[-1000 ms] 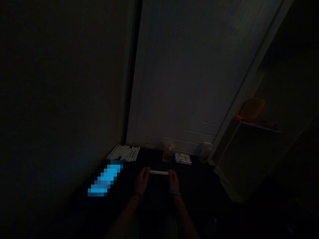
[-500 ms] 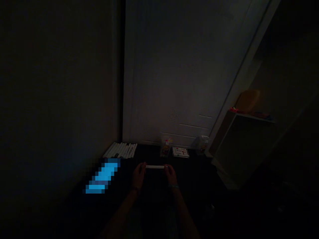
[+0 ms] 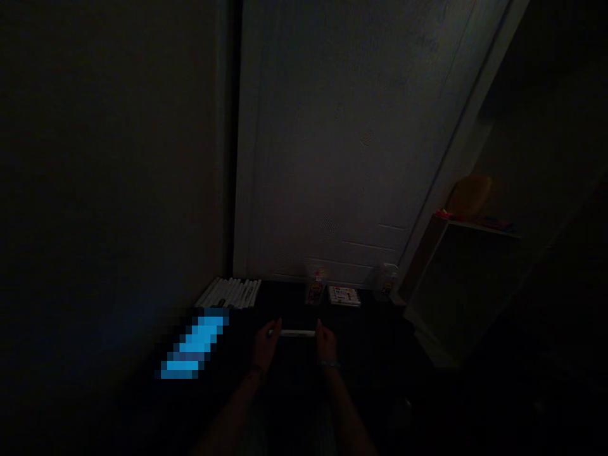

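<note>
light: very dim; fine detail lost.
left hand (image 3: pixel 263 345): just right of the screen (image 3: pixel 194 345), low over the dark worktop (image 3: pixel 375 332). Fingers closed on the left end of the stick (image 3: pixel 298 333), as far as the gloom shows.
right hand (image 3: pixel 327 345): further right of the screen, wristband (image 3: pixel 329 364) at the wrist. Fingers pinched on the stick's right end, one fingertip raised above it.
stick: thin, white, lying level between the two hands, right of the screen and level with its far end. Whether it clears the worktop, cannot tell.
grip, my judgement: a pinch at each end suits so thin a piece. Even pressure from both sides and no twist, or it may slip or bow. Turning it toward the screen's glow would help the eye.
screen: glowing blue, flat on the worktop, the one bright patch.
pens (image 3: pixel 230 292): a row of white ones side by side, just beyond the screen.
boxes (image 3: pixel 344 296): small, printed, beyond and right of the screen.
door (image 3: pixel 342 158): pale, upright, behind the boxes, well beyond the screen.
shelf (image 3: pixel 470 223): far right of the screen, something yellow on top.
</note>
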The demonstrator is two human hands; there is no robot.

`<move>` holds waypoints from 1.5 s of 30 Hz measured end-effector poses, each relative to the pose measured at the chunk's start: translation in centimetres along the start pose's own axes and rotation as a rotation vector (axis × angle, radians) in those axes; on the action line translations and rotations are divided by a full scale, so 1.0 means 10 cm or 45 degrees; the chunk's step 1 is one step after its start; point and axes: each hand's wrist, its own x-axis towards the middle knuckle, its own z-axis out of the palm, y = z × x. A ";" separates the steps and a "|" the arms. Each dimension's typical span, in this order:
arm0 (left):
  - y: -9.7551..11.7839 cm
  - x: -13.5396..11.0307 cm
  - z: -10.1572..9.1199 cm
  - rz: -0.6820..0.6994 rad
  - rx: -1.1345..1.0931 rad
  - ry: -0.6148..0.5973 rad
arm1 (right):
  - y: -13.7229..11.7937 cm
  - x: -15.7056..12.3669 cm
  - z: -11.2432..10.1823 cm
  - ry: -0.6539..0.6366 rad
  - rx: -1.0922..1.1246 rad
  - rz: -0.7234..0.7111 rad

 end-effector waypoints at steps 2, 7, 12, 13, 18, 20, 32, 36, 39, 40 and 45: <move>0.02 -0.01 0.00 -0.029 0.004 0.009 | -0.01 -0.01 0.01 -0.004 0.004 0.011; 0.06 -0.04 -0.02 -0.002 0.090 0.026 | -0.04 -0.01 -0.02 -0.098 0.124 -0.086; 0.03 -0.02 -0.02 0.072 0.136 0.121 | -0.02 0.00 -0.08 -0.183 0.223 -0.112; 0.02 -0.02 -0.02 0.088 0.123 0.112 | -0.02 0.01 -0.09 -0.193 0.233 -0.119; -0.01 0.00 -0.02 0.119 -0.050 0.043 | -0.02 0.00 -0.10 -0.135 0.250 -0.068; -0.02 0.00 -0.01 0.107 -0.066 0.044 | -0.02 0.00 -0.10 -0.122 0.263 -0.047; 0.00 -0.02 0.00 0.156 0.061 0.025 | -0.05 0.00 -0.10 -0.071 0.262 -0.033; 0.00 -0.02 0.00 0.147 0.073 0.022 | -0.06 0.00 -0.11 -0.093 0.282 -0.029; 0.02 -0.03 -0.01 0.152 0.090 0.013 | -0.07 0.00 -0.11 -0.103 0.277 -0.028; 0.03 -0.04 -0.01 0.147 0.089 0.017 | -0.07 0.00 -0.11 -0.101 0.277 -0.023; 0.09 -0.05 -0.03 0.101 0.048 0.022 | -0.03 0.00 -0.07 -0.119 0.316 0.039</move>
